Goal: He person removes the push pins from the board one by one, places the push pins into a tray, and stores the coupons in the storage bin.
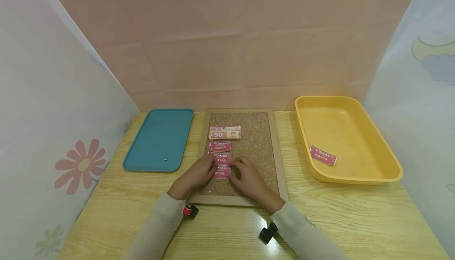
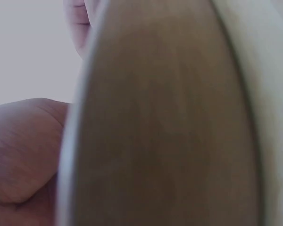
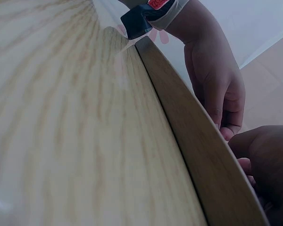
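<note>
On a wood-framed corkboard [image 1: 254, 145], several printed paper coupons form a column down the left half. A larger pink and yellow coupon [image 1: 224, 132] tops it, with smaller pink ones below. My left hand [image 1: 195, 176] pinches the left edge of the lowest coupon [image 1: 222, 172], its curled fingers overlapping the coupon above. From the other side, my right hand [image 1: 251, 179] holds the right edge between thumb and bent forefinger. The board's wooden edge [image 2: 170, 117] fills most of the left wrist view. Both hands meet behind that edge in the right wrist view, so the coupon is hidden there.
Left of the board lies a flat teal tray [image 1: 160, 133] with a small shiny pin [image 1: 165, 159] on it. A deep yellow tray [image 1: 355, 145] stands at the right, holding another pink coupon [image 1: 323, 155]. The wooden table [image 1: 220, 232] is walled by cloth panels.
</note>
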A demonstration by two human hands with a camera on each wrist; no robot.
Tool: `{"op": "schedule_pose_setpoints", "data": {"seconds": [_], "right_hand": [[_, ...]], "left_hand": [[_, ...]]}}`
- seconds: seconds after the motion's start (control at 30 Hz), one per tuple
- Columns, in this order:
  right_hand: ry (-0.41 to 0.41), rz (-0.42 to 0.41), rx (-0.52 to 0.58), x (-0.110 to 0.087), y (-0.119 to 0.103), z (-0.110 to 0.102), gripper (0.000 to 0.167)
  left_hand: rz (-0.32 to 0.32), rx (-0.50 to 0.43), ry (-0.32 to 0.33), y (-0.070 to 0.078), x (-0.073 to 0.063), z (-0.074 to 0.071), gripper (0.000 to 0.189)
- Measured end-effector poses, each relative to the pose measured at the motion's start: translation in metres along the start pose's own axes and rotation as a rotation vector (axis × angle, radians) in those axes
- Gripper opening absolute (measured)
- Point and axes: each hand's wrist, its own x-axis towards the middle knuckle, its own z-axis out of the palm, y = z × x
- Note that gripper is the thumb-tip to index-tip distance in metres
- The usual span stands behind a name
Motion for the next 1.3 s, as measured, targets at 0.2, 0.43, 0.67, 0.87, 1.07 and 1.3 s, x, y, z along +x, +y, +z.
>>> {"op": "schedule_pose_setpoints", "data": {"seconds": [0.2,0.43,0.67,0.87,1.07,1.3], "right_hand": [[0.004,-0.009,-0.002,0.001,0.001,0.000,0.032],[-0.007,0.001,0.002,-0.001,-0.001,0.008,0.032],[-0.002,-0.025,-0.009,-0.001,-0.001,0.009,0.033],[-0.015,-0.019,-0.004,-0.001,-0.003,0.007,0.033],[0.017,-0.026,-0.003,-0.001,-0.004,0.003,0.034],[0.025,-0.028,-0.012,-0.002,-0.003,0.001,0.033]], "left_hand": [[-0.054,-0.029,-0.010,0.000,0.001,-0.003,0.006],[-0.095,0.045,-0.033,0.002,-0.002,-0.007,0.007],[-0.095,0.105,-0.062,0.004,-0.001,-0.009,0.010],[-0.105,0.122,-0.070,0.005,0.000,-0.007,0.012],[-0.068,0.147,-0.051,0.011,0.004,-0.009,0.012],[0.016,0.231,-0.011,0.011,0.007,-0.005,0.013]]}}
